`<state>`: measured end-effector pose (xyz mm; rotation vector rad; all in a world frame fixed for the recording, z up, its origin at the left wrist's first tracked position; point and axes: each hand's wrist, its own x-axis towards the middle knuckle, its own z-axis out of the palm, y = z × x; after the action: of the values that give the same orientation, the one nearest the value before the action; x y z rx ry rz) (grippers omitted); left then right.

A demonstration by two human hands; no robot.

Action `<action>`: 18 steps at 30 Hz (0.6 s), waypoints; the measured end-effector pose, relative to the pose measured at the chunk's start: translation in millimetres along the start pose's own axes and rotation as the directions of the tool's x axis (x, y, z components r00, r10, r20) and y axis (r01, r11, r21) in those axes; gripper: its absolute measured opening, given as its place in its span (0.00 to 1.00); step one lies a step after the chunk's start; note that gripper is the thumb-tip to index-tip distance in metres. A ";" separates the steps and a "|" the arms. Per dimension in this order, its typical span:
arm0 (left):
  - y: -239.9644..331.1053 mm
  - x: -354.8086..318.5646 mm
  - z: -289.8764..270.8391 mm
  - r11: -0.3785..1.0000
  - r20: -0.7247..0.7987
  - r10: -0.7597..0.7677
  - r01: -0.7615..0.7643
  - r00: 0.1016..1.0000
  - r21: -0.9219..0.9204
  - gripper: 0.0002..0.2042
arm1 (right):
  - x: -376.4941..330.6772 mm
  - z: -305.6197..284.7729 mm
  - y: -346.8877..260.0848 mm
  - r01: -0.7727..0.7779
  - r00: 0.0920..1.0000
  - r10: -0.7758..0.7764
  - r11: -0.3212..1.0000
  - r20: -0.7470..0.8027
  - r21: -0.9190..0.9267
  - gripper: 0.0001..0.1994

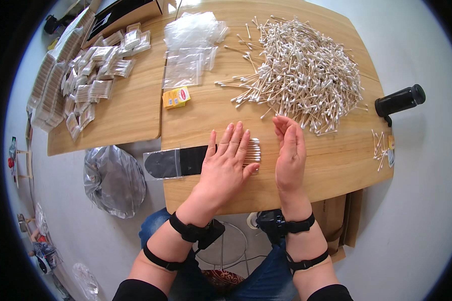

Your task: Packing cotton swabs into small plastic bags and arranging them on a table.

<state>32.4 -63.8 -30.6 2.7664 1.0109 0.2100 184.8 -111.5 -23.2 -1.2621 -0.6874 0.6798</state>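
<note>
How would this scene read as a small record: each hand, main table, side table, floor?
Left hand: spread flat over a row of cotton swabs and a black strip
Right hand: on edge, right of the row, apart from it
Main table: loose swab pile, clear plastic bags, small yellow cards, black cylinder at right edge
Side table: packed swabs
Floor: grey plastic bag

The cotton swabs [306, 70] have white ends and light tan sticks. I see a light brown wood table [201, 118] with thin, darker lines. A little card [176, 98] is yellow, orange and white with a red spot. The flat strip [192, 160] is black, and so are the sleeves [138, 291]. The jeans [267, 273] are blue. The seat [221, 279] is dark red with pale swirls.
</note>
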 end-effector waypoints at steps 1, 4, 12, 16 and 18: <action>0.3 1.2 0.8 1.000 -0.001 0.003 -0.003 1.000 -0.002 0.37 | 0.2 -1.1 0.2 -0.010 1.000 0.010 1.000 -0.001 -0.017 0.20; 0.1 5.3 0.6 1.000 -0.007 -0.011 0.011 1.000 -0.012 0.36 | 0.4 0.9 -1.2 -0.025 1.000 0.025 0.999 -0.006 -0.028 0.20; 4.6 3.7 2.4 0.999 -0.002 -0.040 0.040 0.999 -0.023 0.36 | 0.3 -0.2 0.8 -0.036 0.999 0.036 0.998 -0.005 -0.048 0.19; 1.4 7.0 1.1 0.998 0.006 -0.056 0.056 0.998 -0.035 0.36 | 1.8 0.4 -0.9 -0.044 0.999 0.044 0.998 -0.022 -0.033 0.20; 4.0 3.0 2.8 0.999 0.028 -0.039 0.039 0.999 -0.005 0.36 | 2.7 -1.0 -0.8 -0.047 0.999 0.046 0.998 -0.026 -0.030 0.20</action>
<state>37.7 -65.2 -32.2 2.7336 1.0551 0.1685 187.4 -110.2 -22.4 -1.3157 -0.6517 0.6926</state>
